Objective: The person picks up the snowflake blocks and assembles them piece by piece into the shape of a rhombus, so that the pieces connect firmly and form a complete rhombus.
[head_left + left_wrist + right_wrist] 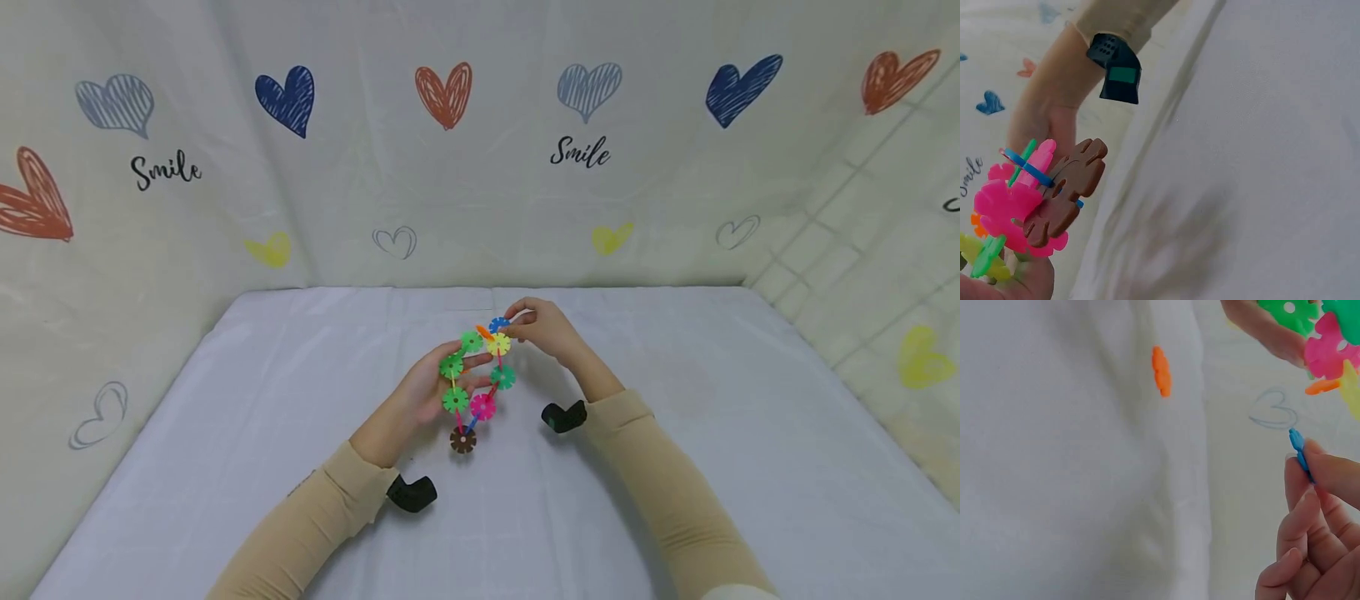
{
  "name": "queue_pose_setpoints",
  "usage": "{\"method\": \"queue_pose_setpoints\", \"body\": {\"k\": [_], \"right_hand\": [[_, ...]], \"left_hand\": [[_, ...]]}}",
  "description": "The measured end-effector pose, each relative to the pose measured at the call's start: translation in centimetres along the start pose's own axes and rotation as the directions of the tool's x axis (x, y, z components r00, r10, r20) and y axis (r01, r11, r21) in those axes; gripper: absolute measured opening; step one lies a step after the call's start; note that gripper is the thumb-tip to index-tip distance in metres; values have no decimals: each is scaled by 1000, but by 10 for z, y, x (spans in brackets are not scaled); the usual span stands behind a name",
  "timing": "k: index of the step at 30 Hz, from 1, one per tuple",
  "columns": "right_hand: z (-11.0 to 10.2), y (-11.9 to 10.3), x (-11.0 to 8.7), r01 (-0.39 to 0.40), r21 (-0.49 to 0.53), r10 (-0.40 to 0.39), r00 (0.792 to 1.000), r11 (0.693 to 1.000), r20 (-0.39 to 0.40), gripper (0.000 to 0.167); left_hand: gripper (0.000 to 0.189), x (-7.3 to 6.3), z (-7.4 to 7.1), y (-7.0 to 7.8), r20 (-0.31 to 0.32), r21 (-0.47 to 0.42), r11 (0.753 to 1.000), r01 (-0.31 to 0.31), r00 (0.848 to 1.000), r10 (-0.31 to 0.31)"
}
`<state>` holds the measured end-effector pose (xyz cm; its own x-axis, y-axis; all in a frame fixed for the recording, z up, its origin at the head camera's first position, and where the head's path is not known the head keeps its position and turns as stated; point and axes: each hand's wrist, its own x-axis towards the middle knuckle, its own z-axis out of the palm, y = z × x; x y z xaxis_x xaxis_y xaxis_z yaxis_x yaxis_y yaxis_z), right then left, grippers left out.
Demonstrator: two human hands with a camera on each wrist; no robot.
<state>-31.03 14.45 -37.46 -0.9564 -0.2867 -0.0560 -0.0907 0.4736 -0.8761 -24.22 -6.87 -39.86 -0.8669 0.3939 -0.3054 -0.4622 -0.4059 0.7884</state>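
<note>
My left hand [427, 387] grips a chain of slotted plastic snowflake discs, its fingers behind the loop. Green discs [455, 400] line the left side, and a brown disc [462, 439] hangs lowest, close to a pink disc [483, 407]. At the upper right of the loop are a yellow disc [498, 344] and an orange disc [485, 332] turned edge-on. Between thumb and index finger, my right hand [543, 329] pinches a blue disc [1299, 450], which overlaps the chain's top in the head view. In the right wrist view it is apart from the chain.
A white cloth [300, 375] covers the table, with a printed curtain [495, 183] behind. Black wrist devices [412, 494] stick out at both sleeves. In the right wrist view, another orange piece [1161, 372] shows edge-on against the white cloth.
</note>
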Motion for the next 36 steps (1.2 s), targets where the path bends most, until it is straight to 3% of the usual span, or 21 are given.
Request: {"method": "queue_pose_setpoints", "body": {"k": [4, 10, 17, 28, 36], "right_hand": [[-4, -4, -3, 27, 17, -26, 999, 999, -21, 34], [-4, -19, -7, 150, 71, -145, 987, 986, -70, 30], [6, -32, -10, 261, 41, -261, 965, 965, -7, 22], [4, -32, -10, 255, -25, -248, 955, 967, 162, 15], [0, -24, -7, 211, -18, -204, 961, 977, 187, 17]], "left_hand": [[54, 0, 3, -1, 41, 14, 1000, 4, 999, -4], [54, 1, 7, -3, 28, 24, 1000, 11, 1000, -12], [52, 3, 14, -7, -24, 80, 997, 4, 1000, -2], [45, 2, 19, -11, -79, 109, 994, -27, 996, 35], [44, 2, 14, -12, -88, 105, 994, -29, 995, 39]]}}
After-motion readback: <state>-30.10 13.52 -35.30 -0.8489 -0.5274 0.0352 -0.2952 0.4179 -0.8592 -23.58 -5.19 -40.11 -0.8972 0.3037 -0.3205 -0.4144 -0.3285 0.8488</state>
